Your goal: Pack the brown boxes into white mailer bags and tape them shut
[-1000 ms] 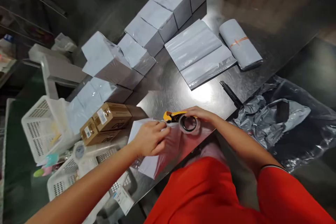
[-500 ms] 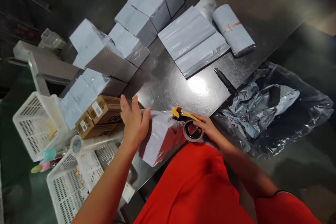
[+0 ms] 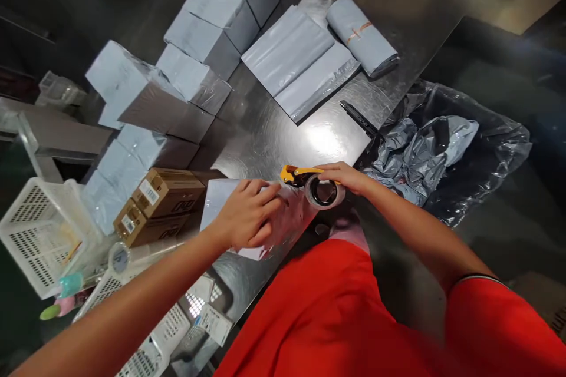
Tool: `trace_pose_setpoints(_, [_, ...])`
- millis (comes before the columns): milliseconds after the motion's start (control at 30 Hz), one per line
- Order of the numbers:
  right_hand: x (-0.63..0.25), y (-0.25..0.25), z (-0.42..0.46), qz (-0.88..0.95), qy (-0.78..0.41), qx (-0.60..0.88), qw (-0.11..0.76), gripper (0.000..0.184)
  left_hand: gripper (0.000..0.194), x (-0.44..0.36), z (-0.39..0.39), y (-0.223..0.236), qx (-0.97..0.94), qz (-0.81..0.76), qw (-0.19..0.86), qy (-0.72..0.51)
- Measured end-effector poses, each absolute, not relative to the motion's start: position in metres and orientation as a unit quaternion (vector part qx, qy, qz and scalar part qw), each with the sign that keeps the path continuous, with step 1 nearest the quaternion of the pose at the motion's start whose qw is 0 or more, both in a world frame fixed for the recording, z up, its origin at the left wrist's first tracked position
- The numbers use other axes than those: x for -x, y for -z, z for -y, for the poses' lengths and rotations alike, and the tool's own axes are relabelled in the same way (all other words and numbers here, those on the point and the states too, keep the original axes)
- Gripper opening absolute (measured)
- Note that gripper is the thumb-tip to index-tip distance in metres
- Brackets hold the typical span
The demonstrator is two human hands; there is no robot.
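Observation:
A white plastic-wrapped parcel (image 3: 216,200) lies near the front edge of the metal table (image 3: 247,123). Across its top rests my left hand (image 3: 252,215), palm down with the fingers a little apart. My right hand (image 3: 342,177) grips a yellow tape dispenser (image 3: 305,172) with a roll of clear tape on it. The dispenser's head is at the parcel's right side; whether it touches the wrap I cannot tell. Two brown cardboard boxes (image 3: 172,191) with white labels stand left of the parcel.
White wrapped parcels (image 3: 221,3) are stacked along the far left. Flat mailing bags (image 3: 300,62), a rolled bundle (image 3: 362,35) and a black box cutter (image 3: 358,118) lie beyond. A bin bag (image 3: 481,123) with crumpled plastic hangs at right; white baskets (image 3: 33,235) stand left.
My left hand has come down from above the parcel and now lies on its top. The right hand still holds the tape dispenser, now more level. The view has shifted.

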State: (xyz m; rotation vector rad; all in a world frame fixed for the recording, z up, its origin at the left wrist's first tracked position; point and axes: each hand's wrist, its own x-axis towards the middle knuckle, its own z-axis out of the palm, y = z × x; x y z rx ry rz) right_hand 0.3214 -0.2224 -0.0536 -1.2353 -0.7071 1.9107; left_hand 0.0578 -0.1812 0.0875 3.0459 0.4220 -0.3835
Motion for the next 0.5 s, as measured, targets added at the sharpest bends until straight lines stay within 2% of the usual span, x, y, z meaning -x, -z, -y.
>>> trace_pose_setpoints(233, [-0.345,0.047,0.316,0.312,-0.653,0.561,0.402,0.050,0.040,-0.076,0.174,-0.093,-0.941,-0.298,-0.010,0.157])
trace_pose_setpoints(367, [-0.301,0.044,0.400,0.260,-0.680,0.544,0.418,0.061,0.041,-0.083,0.180,-0.092,-0.901,-0.406,-0.009,0.153])
trace_pose_setpoints(500, [-0.263,0.045,0.453,0.208,-0.703,0.518,0.441,0.061,0.039,-0.086,0.188,-0.089,-0.870,-0.475,-0.018,0.131])
